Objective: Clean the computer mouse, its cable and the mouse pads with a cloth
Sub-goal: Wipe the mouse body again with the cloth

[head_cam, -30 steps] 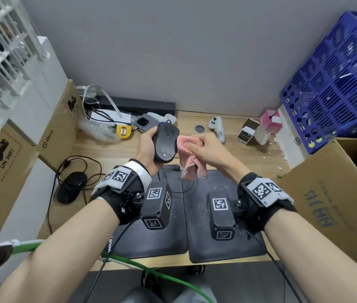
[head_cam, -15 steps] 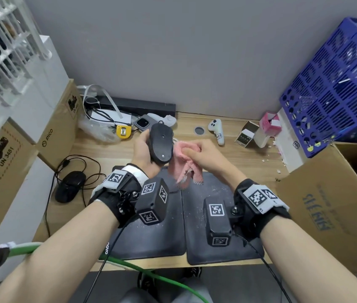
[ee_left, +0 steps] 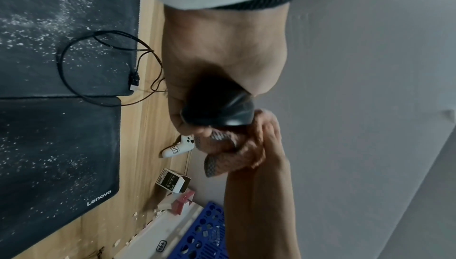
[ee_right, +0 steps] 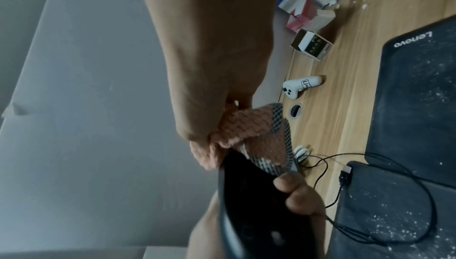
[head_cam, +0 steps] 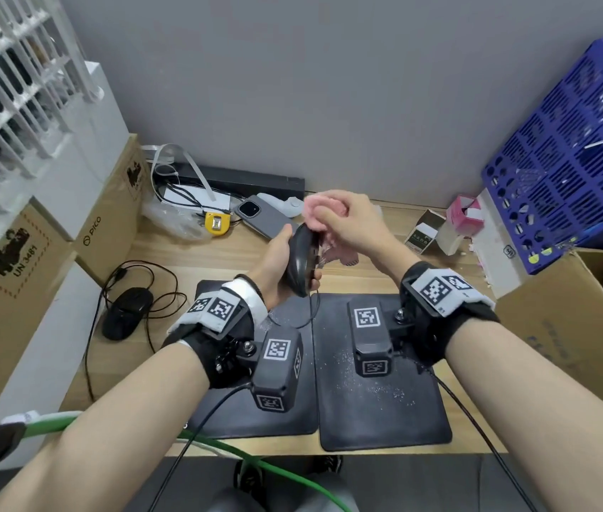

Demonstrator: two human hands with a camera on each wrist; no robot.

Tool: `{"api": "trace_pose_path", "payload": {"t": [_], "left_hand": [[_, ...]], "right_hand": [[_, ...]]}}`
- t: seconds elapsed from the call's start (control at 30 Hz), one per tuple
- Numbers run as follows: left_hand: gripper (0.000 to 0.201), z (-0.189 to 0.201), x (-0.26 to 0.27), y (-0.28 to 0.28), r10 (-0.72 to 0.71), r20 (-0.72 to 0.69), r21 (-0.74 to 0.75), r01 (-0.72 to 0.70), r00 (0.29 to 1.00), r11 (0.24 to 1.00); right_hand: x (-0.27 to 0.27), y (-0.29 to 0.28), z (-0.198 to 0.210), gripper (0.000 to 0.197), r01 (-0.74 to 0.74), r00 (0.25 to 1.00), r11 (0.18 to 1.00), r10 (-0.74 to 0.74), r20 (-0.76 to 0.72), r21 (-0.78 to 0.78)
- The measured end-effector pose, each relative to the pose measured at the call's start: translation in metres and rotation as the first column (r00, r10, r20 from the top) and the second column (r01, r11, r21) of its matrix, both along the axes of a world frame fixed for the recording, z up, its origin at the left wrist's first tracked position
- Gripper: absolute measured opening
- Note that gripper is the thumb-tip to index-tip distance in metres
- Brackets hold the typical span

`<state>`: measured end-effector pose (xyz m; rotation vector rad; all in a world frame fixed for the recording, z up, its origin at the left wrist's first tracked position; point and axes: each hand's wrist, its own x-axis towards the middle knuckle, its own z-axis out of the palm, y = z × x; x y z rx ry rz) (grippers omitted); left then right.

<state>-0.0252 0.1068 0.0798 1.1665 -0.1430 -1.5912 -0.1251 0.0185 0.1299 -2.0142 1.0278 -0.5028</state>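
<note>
Above the two mouse pads (head_cam: 385,408), the mouse (head_cam: 302,260) is held on edge, clear of the surface (head_cam: 189,260); left hand (head_cam: 274,264) wraps its body, fingers curled round the underside. Right hand (head_cam: 344,223) is bunched on the pink cloth (head_cam: 324,208), pressing it at the mouse's front end. Advice: firm left grip, short strokes along the shell, fresh cloth face for seams. Cable (ee_left: 74,68) lies looped on the pads, both speckled with white crumbs, likely next
</note>
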Motion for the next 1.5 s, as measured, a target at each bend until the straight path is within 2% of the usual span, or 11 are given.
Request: {"api": "trace_pose_path", "payload": {"t": [0.07, 0.2, 0.33, 0.53, 0.7, 0.8, 0.93, 1.1, 1.3, 1.4, 1.5], "left_hand": [[0.059, -0.001, 0.0, -0.002, 0.007, 0.075, 0.028, -0.01, 0.997, 1.0], [0.048, -0.001, 0.001, -0.001, 0.022, 0.154, 0.024, -0.026, 0.988, 0.999], [0.032, -0.001, 0.001, -0.002, 0.043, 0.093, 0.018, -0.045, 0.995, 0.999], [0.045, -0.002, 0.013, 0.002, 0.003, 0.023, -0.016, -0.002, 1.0, 1.0], [0.026, 0.0, -0.001, 0.009, 0.005, 0.083, -0.07, 0.001, 0.997, 0.998], [0.034, -0.005, -0.005, 0.008, -0.092, 0.137, -0.065, 0.102, 0.986, 0.993], [0.035, -0.012, 0.003, 0.009, -0.089, 0.208, -0.043, 0.1, 0.974, 0.994], [0.039, -0.014, 0.001, 0.012, -0.016, 0.309, 0.053, -0.001, 0.951, 0.999], [0.042, -0.039, 0.003, 0.001, 0.023, 0.522, 0.052, -0.059, 0.853, 0.997], [0.035, -0.043, 0.001, -0.003, -0.031, 0.586, 0.081, -0.021, 0.81, 0.996], [0.042, -0.03, -0.005, 0.004, -0.029, 0.64, 0.086, -0.034, 0.768, 0.996]], "right_hand": [[0.004, 0.005, -0.003, 0.018, -0.159, 0.986, 0.987, 0.158, -0.058, -0.025], [0.001, 0.019, 0.001, 0.02, -0.306, 0.952, 0.952, 0.307, 0.008, -0.016], [-0.003, 0.03, 0.001, 0.024, -0.325, 0.946, 0.946, 0.326, -0.003, 0.005], [-0.018, 0.045, 0.009, 0.02, -0.487, 0.869, 0.867, 0.493, -0.036, 0.109], [-0.008, 0.036, -0.003, 0.013, -0.25, 0.968, 0.955, 0.243, 0.062, 0.159], [-0.006, 0.023, -0.01, 0.015, -0.051, 0.996, 0.986, 0.039, 0.079, 0.158], [-0.005, 0.013, -0.02, 0.015, 0.04, 0.995, 0.971, -0.06, 0.075, 0.234], [-0.013, 0.019, -0.023, 0.017, -0.028, 0.99, 0.95, -0.017, 0.142, 0.312], [-0.027, 0.038, -0.012, 0.021, -0.317, 0.948, 0.917, 0.312, 0.06, 0.242], [-0.03, 0.037, -0.015, 0.019, -0.299, 0.954, 0.94, 0.298, 0.034, 0.164], [-0.038, 0.029, -0.025, 0.019, -0.154, 0.988, 0.973, 0.156, 0.003, 0.171]]}}
